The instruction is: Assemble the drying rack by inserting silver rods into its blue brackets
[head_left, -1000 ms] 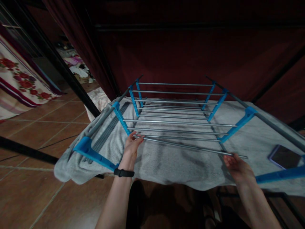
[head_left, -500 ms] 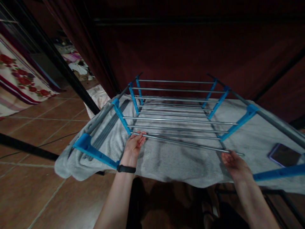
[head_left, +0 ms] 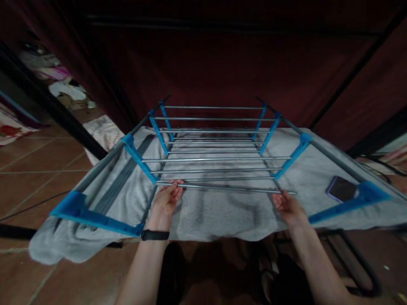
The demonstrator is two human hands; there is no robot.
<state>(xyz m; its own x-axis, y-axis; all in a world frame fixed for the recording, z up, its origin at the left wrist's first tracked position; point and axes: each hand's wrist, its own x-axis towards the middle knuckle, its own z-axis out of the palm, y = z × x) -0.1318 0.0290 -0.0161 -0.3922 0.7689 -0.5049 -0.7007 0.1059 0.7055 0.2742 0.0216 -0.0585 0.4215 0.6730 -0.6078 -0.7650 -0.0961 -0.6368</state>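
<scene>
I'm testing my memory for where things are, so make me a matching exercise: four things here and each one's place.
1. Front rod
2. Phone
3. Black band
4. Tube bundle

A. On the cloth, picture's left
B. Held by left hand and right hand
C. On the cloth, picture's right
D. Around the left arm

Pairs: 1-B, 2-C, 3-D, 4-A

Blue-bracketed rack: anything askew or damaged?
Only the metal rod held by the left hand and right hand: it slants, its right end jutting past the rack's lower rail, unlike the fitted rods. No damage visible.
</scene>
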